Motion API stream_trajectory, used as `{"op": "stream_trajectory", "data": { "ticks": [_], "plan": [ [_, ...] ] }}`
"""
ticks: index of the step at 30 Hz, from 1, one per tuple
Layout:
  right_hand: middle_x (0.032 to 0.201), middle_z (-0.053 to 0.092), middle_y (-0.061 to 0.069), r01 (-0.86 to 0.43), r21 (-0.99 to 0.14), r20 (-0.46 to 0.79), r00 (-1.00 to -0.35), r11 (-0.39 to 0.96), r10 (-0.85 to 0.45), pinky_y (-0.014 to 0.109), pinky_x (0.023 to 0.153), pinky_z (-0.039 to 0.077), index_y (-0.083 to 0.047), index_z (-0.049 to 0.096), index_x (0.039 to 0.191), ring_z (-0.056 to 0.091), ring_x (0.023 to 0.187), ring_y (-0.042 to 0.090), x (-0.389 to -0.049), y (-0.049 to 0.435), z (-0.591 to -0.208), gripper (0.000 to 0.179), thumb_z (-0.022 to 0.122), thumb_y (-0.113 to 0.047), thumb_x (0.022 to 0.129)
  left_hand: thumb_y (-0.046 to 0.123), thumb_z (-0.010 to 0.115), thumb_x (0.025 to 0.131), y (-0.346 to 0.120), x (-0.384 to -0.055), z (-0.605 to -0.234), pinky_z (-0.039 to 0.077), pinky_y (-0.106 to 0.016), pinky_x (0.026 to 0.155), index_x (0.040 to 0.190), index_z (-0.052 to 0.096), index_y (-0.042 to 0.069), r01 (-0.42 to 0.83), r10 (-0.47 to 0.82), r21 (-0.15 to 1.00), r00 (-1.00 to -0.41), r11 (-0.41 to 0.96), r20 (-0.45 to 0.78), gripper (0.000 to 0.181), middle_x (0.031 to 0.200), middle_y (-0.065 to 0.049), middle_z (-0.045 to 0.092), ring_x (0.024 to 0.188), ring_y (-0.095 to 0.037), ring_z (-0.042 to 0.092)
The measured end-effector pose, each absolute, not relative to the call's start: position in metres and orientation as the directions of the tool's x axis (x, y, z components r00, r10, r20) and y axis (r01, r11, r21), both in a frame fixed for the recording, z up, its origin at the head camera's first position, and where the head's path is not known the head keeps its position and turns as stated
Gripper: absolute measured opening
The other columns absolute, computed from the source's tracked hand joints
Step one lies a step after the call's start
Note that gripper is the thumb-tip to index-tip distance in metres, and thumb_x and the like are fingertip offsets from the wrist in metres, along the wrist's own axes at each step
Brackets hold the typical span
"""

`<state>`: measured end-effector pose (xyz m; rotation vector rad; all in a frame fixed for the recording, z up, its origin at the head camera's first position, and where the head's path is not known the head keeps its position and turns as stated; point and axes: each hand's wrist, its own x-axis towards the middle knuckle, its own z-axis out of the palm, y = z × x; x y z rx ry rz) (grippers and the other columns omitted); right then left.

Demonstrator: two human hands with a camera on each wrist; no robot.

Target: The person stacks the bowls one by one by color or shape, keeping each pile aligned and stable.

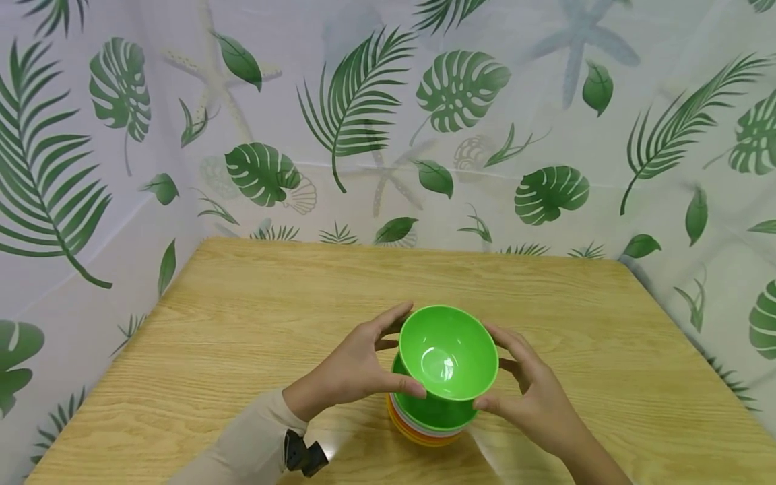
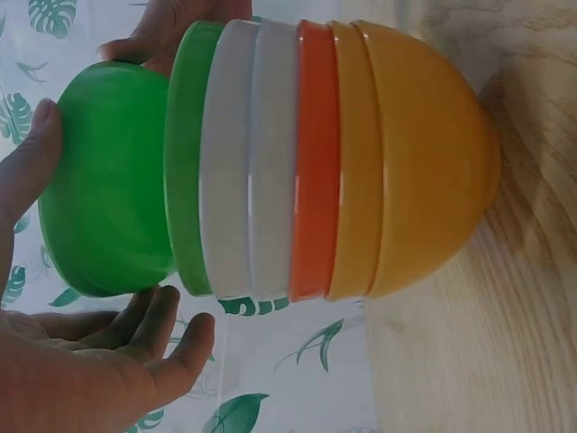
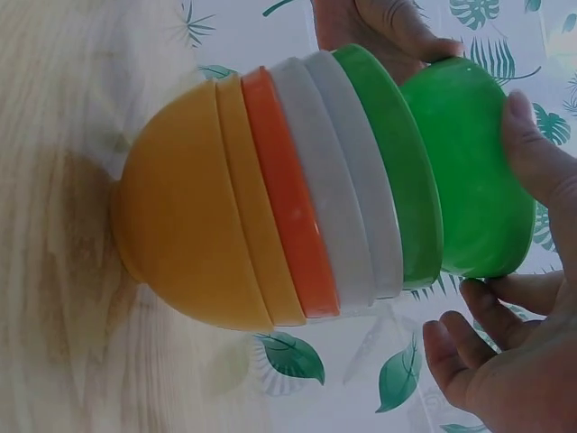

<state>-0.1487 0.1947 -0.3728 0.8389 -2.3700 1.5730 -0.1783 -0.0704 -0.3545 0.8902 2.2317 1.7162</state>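
Observation:
A bright green bowl (image 1: 448,350) is held between both hands, tilted with its hollow side toward the head camera. My left hand (image 1: 358,360) grips its left side, thumb at the near rim and fingers round the far side. On the right, my right hand (image 1: 536,397) grips it the same way. Beneath it stands a nested stack, topped by a second green bowl (image 1: 433,412). Under that, in the left wrist view, come two white bowls (image 2: 227,162), one orange-red bowl (image 2: 315,162) and two yellow-orange bowls (image 2: 424,162). The held bowl's base overlaps the stack's top rim.
The stack stands on a light wood-grain table (image 1: 273,303), near its front side. A white cloth with green leaf prints (image 1: 376,148) hangs behind the table and along both sides. A small black device (image 1: 303,455) sits at the left sleeve's wrist.

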Motion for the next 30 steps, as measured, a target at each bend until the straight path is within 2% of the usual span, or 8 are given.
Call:
{"op": "stream_trajectory", "data": {
  "ticks": [6,12,16,24,30],
  "plan": [
    [0.139,0.042,0.012,-0.55,-0.777,0.439,-0.822,0.307,-0.363,0.014,0.095,0.043,-0.01,0.039,0.145,0.04,0.126,0.007,-0.143,0.195,-0.376,0.098,0.084,0.009,0.06,0.018,0.087,0.07,-0.07,-0.174,-0.36,0.035,-0.047,0.109,0.148,0.033,0.007,0.346,0.568,0.915,-0.804,0.206,0.176,0.096,0.15,-0.006,0.037,0.14,-0.021,0.031],
    [0.145,0.035,0.009,-0.529,-0.761,0.409,-0.84,0.375,-0.356,0.012,0.097,0.039,-0.017,0.039,0.146,0.033,0.131,0.004,-0.138,0.19,-0.38,0.095,0.085,0.0,0.064,0.022,0.088,0.068,-0.075,-0.171,-0.362,0.033,-0.048,0.11,0.148,0.031,0.008,0.389,0.587,0.869,-0.796,0.306,0.15,0.099,0.148,-0.004,0.037,0.138,-0.021,0.033],
    [0.145,0.035,0.004,-0.527,-0.746,0.401,-0.844,0.407,-0.357,0.014,0.097,0.041,-0.017,0.039,0.146,0.032,0.132,0.003,-0.137,0.188,-0.384,0.095,0.086,-0.004,0.065,0.023,0.089,0.067,-0.076,-0.171,-0.363,0.031,-0.049,0.111,0.148,0.032,0.008,0.405,0.594,0.854,-0.79,0.326,0.148,0.1,0.149,-0.005,0.036,0.139,-0.023,0.031],
    [0.142,0.04,0.002,-0.533,-0.72,0.392,-0.841,0.444,-0.373,0.024,0.096,0.048,-0.015,0.039,0.145,0.035,0.13,0.003,-0.136,0.188,-0.394,0.093,0.088,-0.012,0.066,0.026,0.087,0.068,-0.076,-0.171,-0.369,0.027,-0.056,0.112,0.148,0.031,0.005,0.413,0.608,0.834,-0.784,0.365,0.122,0.099,0.154,-0.021,0.026,0.142,-0.035,0.024],
    [0.143,0.041,0.003,-0.51,-0.749,0.362,-0.849,0.422,-0.385,0.025,0.094,0.05,-0.016,0.037,0.146,0.037,0.129,0.004,-0.136,0.188,-0.395,0.09,0.085,-0.014,0.07,0.028,0.086,0.069,-0.077,-0.169,-0.369,0.025,-0.056,0.112,0.148,0.031,0.004,0.401,0.606,0.834,-0.789,0.38,0.103,0.098,0.154,-0.023,0.023,0.142,-0.036,0.022]
  ]
}}
